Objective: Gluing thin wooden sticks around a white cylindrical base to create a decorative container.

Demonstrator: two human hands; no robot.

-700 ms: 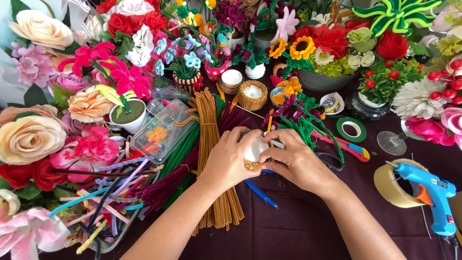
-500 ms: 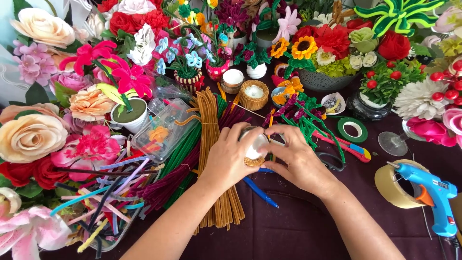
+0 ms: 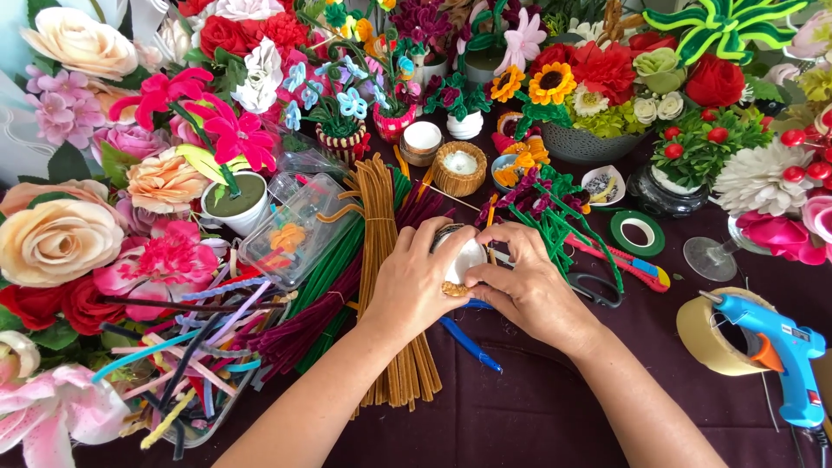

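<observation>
Both my hands meet at the middle of the table around a small round white pot (image 3: 464, 256) with a tan woven band at its lower edge. My left hand (image 3: 422, 279) cups the pot from the left, fingers curled over its rim. My right hand (image 3: 527, 282) presses against its right side, thumb on the white face. Under the hands lie a bundle of tan pipe cleaners (image 3: 387, 260) and a blue pen (image 3: 468, 343).
Craft flowers crowd the left and back edges. A clear plastic box (image 3: 299, 227), green tape roll (image 3: 638, 232), scissors (image 3: 593, 289), a blue glue gun (image 3: 778, 348) on a brown tape roll (image 3: 704, 336), and a glass (image 3: 709, 257) lie on the dark maroon cloth (image 3: 537, 407).
My hands have turned the white pot slightly between them; my left fingers now wrap further over its top. Nothing else on the table moved.
</observation>
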